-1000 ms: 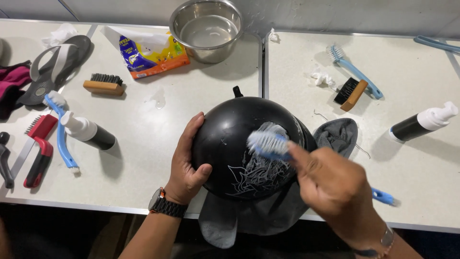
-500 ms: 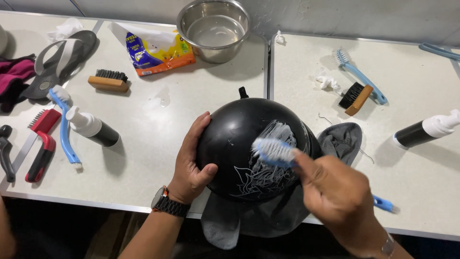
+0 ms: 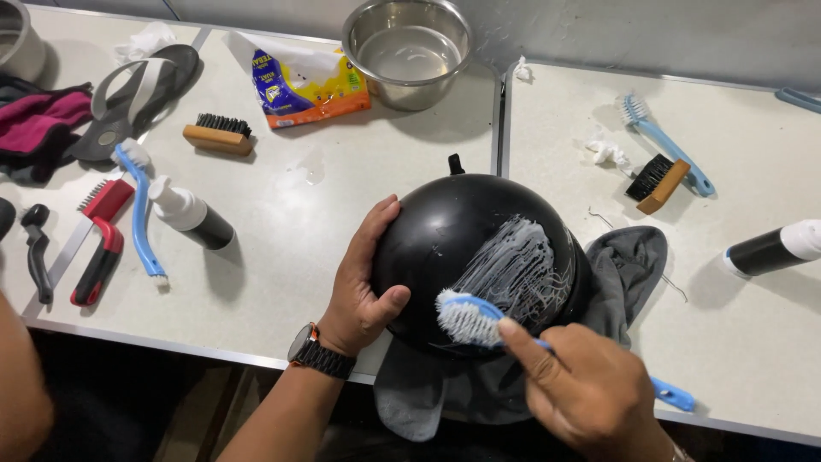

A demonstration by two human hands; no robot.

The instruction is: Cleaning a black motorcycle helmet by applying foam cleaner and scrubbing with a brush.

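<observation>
A glossy black helmet [image 3: 462, 248] rests dome-up on a grey cloth [image 3: 629, 265] at the table's front edge, its right side streaked with white foam [image 3: 513, 265]. My left hand [image 3: 363, 287], a watch on its wrist, grips the helmet's left side. My right hand [image 3: 590, 393] holds a blue-handled brush [image 3: 466, 316] with white bristles, pressed against the lower front of the dome. The brush handle's end sticks out to the right of my hand.
On the left lie a black-and-white spray bottle [image 3: 188, 214], a blue brush [image 3: 141, 205], a red brush [image 3: 98, 244], a wooden brush [image 3: 218, 134], a sandal [image 3: 137, 94] and a detergent pouch [image 3: 299, 85]. A steel bowl [image 3: 409, 51] stands behind. To the right: another wooden brush [image 3: 654, 181], blue brush [image 3: 667, 141], bottle [image 3: 770, 248].
The brush has moved from the upper right of the dome down to its lower front, leaving a wider foam smear. My left hand keeps its grip on the helmet.
</observation>
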